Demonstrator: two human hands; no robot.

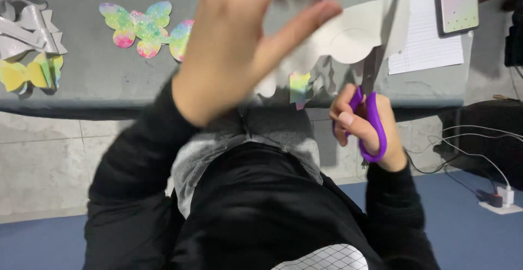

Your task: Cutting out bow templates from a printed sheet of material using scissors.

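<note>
The left hand [245, 41] is raised close to the camera and blurred, its fingers pinching a white sheet [348, 35] with a scalloped lower edge, held up over the near edge of the grey desk [98, 79]. The right hand [362, 125] has thumb and fingers closed through the loops of purple-handled scissors [373, 123], blades pointing up into the sheet. 2 glittery rainbow butterflies [144, 25] lie on the desk beside a phone [457, 0] and lined paper [425, 41].
</note>
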